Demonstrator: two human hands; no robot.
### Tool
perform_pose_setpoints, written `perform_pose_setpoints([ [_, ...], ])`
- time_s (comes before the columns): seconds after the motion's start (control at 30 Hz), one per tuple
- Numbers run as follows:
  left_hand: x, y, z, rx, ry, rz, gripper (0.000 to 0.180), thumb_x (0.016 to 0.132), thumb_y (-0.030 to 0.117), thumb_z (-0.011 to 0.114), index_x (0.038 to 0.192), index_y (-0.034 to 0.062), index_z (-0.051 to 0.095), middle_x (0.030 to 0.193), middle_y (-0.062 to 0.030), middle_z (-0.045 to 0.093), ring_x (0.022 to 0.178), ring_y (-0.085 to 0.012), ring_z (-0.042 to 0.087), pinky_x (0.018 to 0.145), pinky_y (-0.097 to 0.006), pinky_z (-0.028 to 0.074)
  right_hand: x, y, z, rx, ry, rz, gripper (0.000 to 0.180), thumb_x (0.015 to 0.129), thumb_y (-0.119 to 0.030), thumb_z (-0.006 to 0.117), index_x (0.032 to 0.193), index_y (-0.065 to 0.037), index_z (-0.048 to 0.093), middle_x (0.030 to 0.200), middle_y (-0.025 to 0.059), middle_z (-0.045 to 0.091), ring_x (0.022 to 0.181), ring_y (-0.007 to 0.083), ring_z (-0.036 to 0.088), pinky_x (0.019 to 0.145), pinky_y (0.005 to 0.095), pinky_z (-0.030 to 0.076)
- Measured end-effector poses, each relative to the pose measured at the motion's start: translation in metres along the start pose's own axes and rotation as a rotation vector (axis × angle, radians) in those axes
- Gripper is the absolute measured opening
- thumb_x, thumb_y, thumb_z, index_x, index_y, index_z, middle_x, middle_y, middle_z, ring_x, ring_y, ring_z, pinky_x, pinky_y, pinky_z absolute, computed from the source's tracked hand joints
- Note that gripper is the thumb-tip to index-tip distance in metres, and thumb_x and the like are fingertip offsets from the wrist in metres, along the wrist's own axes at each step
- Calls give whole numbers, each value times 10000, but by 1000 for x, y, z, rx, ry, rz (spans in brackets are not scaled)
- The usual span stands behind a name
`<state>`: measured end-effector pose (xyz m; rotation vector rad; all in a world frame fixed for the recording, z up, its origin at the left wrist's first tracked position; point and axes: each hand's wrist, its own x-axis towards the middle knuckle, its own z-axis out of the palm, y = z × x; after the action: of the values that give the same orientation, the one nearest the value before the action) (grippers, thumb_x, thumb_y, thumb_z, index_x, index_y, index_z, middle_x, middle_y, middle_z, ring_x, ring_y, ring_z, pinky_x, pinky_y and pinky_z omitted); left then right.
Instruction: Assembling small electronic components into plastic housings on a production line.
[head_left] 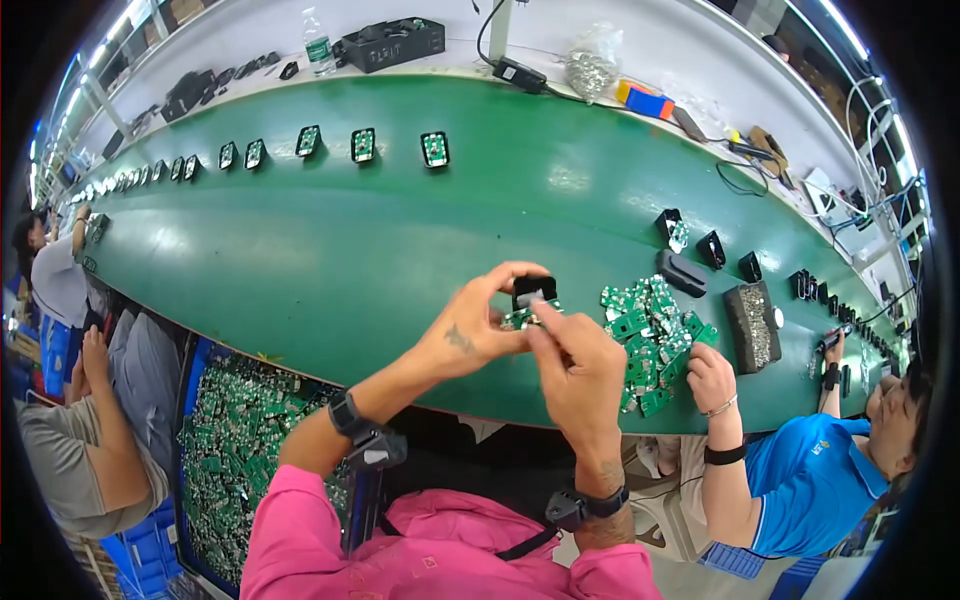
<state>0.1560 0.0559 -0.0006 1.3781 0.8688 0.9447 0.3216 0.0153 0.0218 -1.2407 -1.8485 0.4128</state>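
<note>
My left hand [472, 328] is closed round a small black plastic housing [535, 284], held up over the near side of the green table. A green circuit board [517, 319] sits just below the housing's opening, between both hands. The thumb and fingers of my right hand [577, 362] pinch at that board, partly covering it. Whether board and housing are joined, I cannot tell. Just right of my right hand lies a loose heap of green circuit boards [650, 338].
A co-worker's hand [712, 380] touches the heap's right edge. Beyond it stand a black box of small metal parts [752, 330] and a dark oblong case [682, 273]. Housings with boards [435, 149] line the far side. A bin of boards [245, 440] is at lower left.
</note>
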Motion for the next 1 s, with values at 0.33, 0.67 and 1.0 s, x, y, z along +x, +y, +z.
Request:
perform_pose_setpoints([
  [0.33,-54,-10,17,-347,10,-151,582,886,-12,620,1435,61,440,1161,-83,609,972,-112,599,731,-253,541,-23,-4,14,224,-99,95,92,885,-25,651,969,2,677,784,94,637,675,175,635,591,293,484],
  [0.67,-63,-4,21,-64,-3,-116,581,917,-1,586,1467,55,408,1158,-103,633,978,-129,631,808,-280,559,-33,-11,6,299,-106,115,182,862,21,678,1042,8,702,789,30,616,659,71,585,560,211,441],
  [1.0,-76,10,26,-168,197,-107,603,880,32,601,1459,71,440,946,-91,675,715,-86,608,609,-264,511,-37,-22,8,396,-63,172,77,953,-37,608,967,18,660,774,32,580,580,84,526,512,227,391],
])
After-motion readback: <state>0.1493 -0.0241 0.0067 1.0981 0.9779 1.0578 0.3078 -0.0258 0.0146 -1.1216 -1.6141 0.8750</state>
